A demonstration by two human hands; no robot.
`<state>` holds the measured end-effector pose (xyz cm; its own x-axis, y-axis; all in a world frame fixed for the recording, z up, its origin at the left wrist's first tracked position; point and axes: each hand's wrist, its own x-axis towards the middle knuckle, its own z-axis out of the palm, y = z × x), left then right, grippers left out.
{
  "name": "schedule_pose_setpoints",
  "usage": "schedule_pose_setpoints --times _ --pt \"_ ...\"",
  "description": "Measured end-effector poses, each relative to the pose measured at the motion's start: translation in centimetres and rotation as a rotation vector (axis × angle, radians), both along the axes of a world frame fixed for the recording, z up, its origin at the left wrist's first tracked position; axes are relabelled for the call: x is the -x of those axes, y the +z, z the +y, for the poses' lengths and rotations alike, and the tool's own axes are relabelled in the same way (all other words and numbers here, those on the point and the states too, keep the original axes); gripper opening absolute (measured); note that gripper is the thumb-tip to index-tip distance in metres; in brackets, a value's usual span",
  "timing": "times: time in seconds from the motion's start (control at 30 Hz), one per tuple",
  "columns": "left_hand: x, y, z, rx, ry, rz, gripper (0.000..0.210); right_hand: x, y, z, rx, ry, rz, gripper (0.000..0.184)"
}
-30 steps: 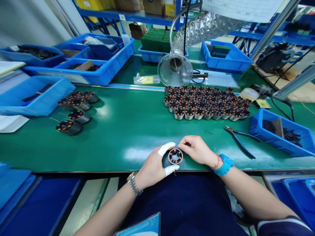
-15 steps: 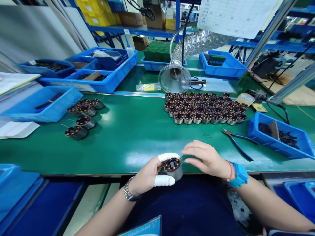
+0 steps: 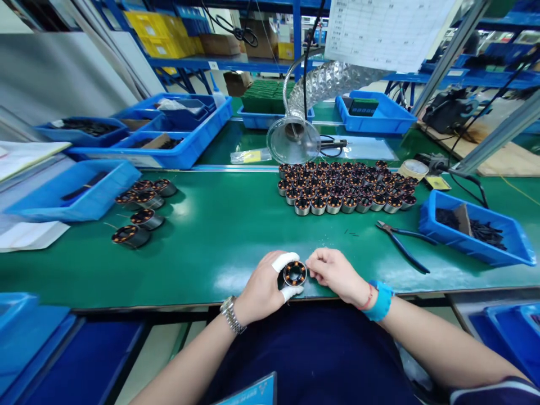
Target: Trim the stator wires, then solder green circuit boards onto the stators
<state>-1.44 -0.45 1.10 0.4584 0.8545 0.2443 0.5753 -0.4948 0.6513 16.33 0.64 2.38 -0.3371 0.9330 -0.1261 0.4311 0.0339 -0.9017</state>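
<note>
My left hand (image 3: 270,278), with white covers on thumb and finger, grips a motor stator (image 3: 295,274) close to the bench's front edge. The stator is a metal ring with copper windings inside, its open end tilted up toward me. Just right of it, my right hand (image 3: 331,273) is closed in a pinch at the stator's rim; whatever is between those fingertips is too small to make out. Several more stators (image 3: 333,203) stand in tight rows farther back. A smaller group of stators (image 3: 131,236), some with wire ends sticking out, sits at the left.
Cutting pliers (image 3: 403,244) lie right of my hands, beside a blue bin (image 3: 476,256) of short black pieces. A clear funnel (image 3: 294,140) on a foil duct hangs behind the rows. Blue trays (image 3: 189,149) line the back left; a tape roll (image 3: 413,169) sits at the right.
The stator has turned so its opening faces me more. My right hand's fingers have gone from stretched out to a closed pinch beside it. The view has shifted slightly.
</note>
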Motion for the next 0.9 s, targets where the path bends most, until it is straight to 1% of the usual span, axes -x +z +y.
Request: schedule_pose_setpoints --times 0.07,0.1,0.17,0.27,0.37,0.47,0.57,0.63,0.73,0.8,0.83,0.87,0.9 --pt "0.2 -0.5 0.4 0.034 -0.035 0.008 0.048 0.0 -0.2 0.1 -0.037 -0.014 0.004 0.017" --pt "0.4 -0.6 0.6 0.045 -0.059 0.009 0.047 -0.1 -0.1 0.0 -0.083 -0.001 -0.001 0.016" --pt "0.5 -0.6 0.8 0.055 -0.09 0.008 0.045 -0.3 -0.1 -0.2 -0.233 0.061 -0.026 0.015" --pt "0.6 -0.5 1.0 0.053 -0.097 0.003 0.045 -0.7 -0.2 -0.8 -0.484 0.173 -0.097 0.021" --pt "0.7 -0.4 1.1 0.039 -0.105 0.001 0.046 -0.8 -0.7 -1.5 -0.636 0.219 -0.209 0.023" --pt "0.8 -0.3 1.2 0.038 -0.12 -0.011 0.045 -0.6 -1.6 -2.1 -0.753 0.237 -0.34 0.028" --pt "0.7 -0.3 1.7 0.055 -0.162 -0.002 0.043 -0.4 -2.3 -2.7 -0.803 0.252 -0.418 0.033" --pt "0.9 -0.2 2.2 0.077 -0.212 0.021 0.044 -0.5 -2.4 -2.9 -0.802 0.238 -0.426 0.033" --pt "1.7 0.0 2.9 0.137 -0.244 0.04 0.06 -1.1 -2.0 -3.0 -0.734 0.178 -0.367 0.032" --pt "2.6 0.2 3.0 0.189 -0.187 0.028 0.07 -1.8 -1.6 -2.8 -0.692 0.127 -0.317 0.036" --pt "3.1 0.2 2.9 0.214 -0.143 0.015 0.07 -2.1 -1.5 -2.7 -0.681 0.111 -0.3 0.039" --pt "3.6 0.2 2.7 0.232 -0.099 -0.012 0.065 -2.2 -1.3 -2.4 -0.674 0.108 -0.288 0.042" --pt "3.9 0.2 2.5 0.241 -0.065 -0.05 0.054 -2.3 -1.1 -2.1 -0.67 0.122 -0.277 0.045"
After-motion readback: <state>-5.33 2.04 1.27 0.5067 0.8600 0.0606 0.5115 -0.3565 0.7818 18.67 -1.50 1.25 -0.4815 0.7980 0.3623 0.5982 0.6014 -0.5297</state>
